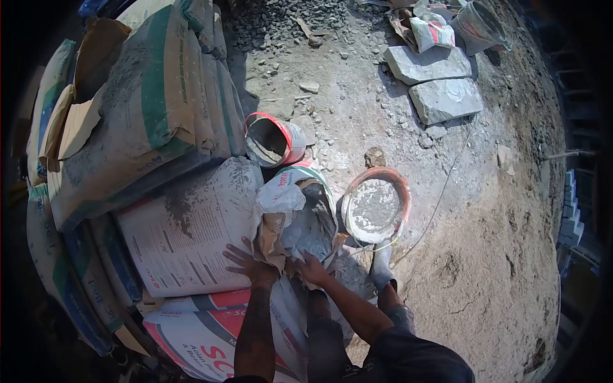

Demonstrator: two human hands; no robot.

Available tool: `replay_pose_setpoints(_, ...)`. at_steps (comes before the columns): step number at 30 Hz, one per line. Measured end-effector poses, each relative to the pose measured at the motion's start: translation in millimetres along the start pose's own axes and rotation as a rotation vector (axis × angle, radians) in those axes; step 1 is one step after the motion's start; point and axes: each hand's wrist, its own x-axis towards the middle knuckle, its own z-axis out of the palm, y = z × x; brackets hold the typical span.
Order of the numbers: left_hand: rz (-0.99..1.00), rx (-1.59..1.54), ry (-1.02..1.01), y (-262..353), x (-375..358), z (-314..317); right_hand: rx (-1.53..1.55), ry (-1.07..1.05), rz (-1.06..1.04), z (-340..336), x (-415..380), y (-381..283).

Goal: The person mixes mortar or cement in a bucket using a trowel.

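An opened paper mortar bag (268, 239) stands upright in front of me, its torn mouth showing grey powder (311, 220) inside. My left hand (253, 263) has its fingers spread against a white printed bag (185, 223), with the thumb side beside the opened bag's torn edge. At the near rim of the opened bag, my right hand (309, 269) has its fingers curled on the paper; the fingertips are partly hidden. Right of the bag is a round bucket (404, 191) with pale grey material in it. Beyond the bag, a red-and-white bucket (295, 142) lies tilted, with grey residue inside.
Stacked cement bags (137, 96) rise on the left, and red-and-white bags (211, 338) lie near my legs. Two stone blocks (445, 101) and a grey bucket (476, 29) are at the far right. Gravel (274, 25) covers the back; a thin wire (440, 203) crosses the ground.
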Motion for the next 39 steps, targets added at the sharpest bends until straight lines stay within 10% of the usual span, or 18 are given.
replay_pose_setpoints(9, -0.121, 0.327, -0.068, -12.1, 30.8, 34.1, 0.045, 0.042, -0.144, -56.8, -37.3, 21.3)
replay_pose_setpoints(11, -0.243, 0.528, 0.016, -21.2, 45.2, 58.3, -0.288, 0.239, -0.553, -67.4, -34.7, 68.5)
replay_pose_setpoints(17, -0.8, 1.344, 0.622, -31.8, 69.9, 85.4, 0.119, -0.013, 0.124, -159.2, -102.8, 30.7)
replay_pose_setpoints(20, -0.109, 0.79, 0.178, -43.1, 56.4, 72.5, -0.236, 0.393, -0.423, -171.2, -80.5, 101.6)
replay_pose_setpoints(22, 0.203, 0.508, -0.097, -48.7, 49.9, 63.9, 0.236, 0.275, 0.282, -192.3, -77.4, 73.8)
replay_pose_setpoints(24, 0.315, 0.451, -0.149, -51.3, 50.0, 59.2, 0.282, 0.272, 0.305, -210.8, -61.1, 81.7)
replay_pose_setpoints(39, 0.344, 0.395, -0.221, -42.6, 49.4, 53.7, 0.949, 0.338, 0.398, -178.4, -44.6, 69.6)
